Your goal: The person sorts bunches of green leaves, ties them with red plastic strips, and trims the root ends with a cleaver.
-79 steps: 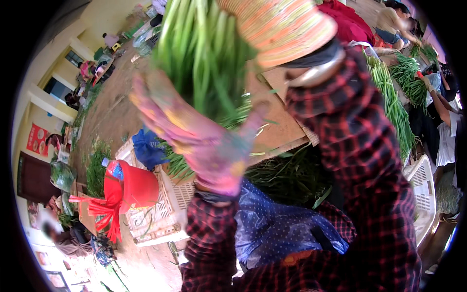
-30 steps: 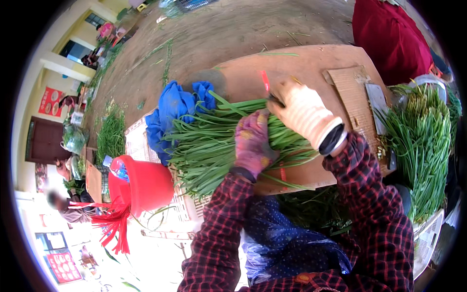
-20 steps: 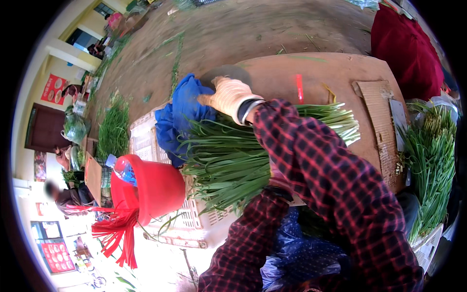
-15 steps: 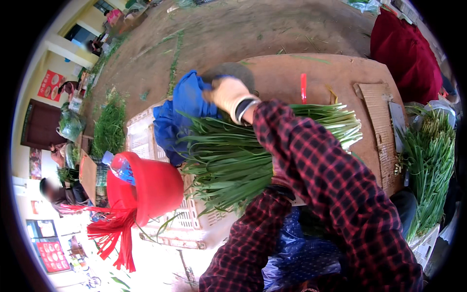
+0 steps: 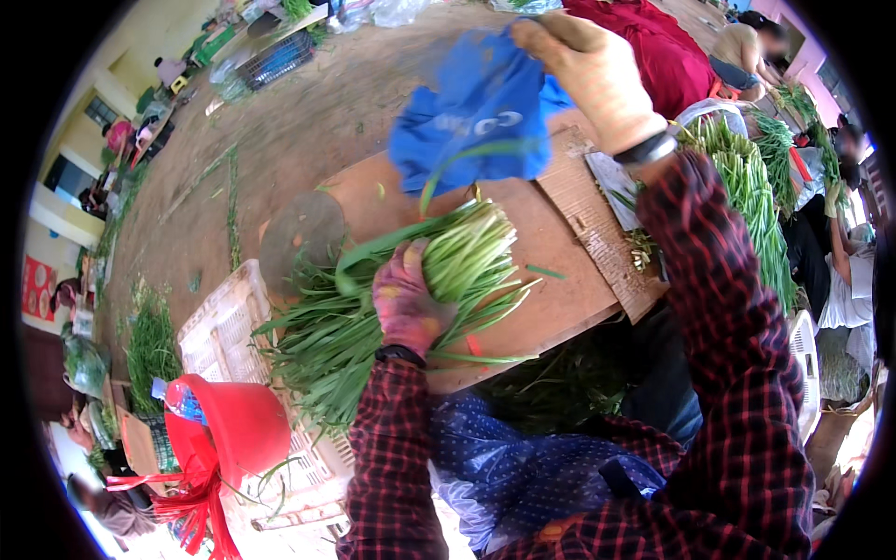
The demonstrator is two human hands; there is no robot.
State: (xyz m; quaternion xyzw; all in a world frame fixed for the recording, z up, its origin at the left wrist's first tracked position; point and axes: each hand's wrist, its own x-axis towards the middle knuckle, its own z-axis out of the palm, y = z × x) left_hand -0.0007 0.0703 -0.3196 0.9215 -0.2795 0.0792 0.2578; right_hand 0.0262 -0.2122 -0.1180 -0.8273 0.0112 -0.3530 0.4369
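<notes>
A thick bunch of garlic chives lies on the brown board, its pale cut stems toward the right and its long green leaves toward the left. My left hand, in a pinkish stained glove, is closed over the bunch near the stems. High above the board, my right hand, in a cream glove, grips the edge of a blue cloth. The cloth hangs down, blurred by motion, with a loose green leaf in front of it. A small red strip shows beside the stems.
The board carries a grey round patch and a cardboard piece. A red bucket with red strips stands on a white plastic crate at left. More chives are stacked at right. Other people sit farther off.
My right hand has lifted the blue cloth off the board's left side and carried it up and right. My left hand, mostly hidden before, now shows on the chives. The view has turned rightward.
</notes>
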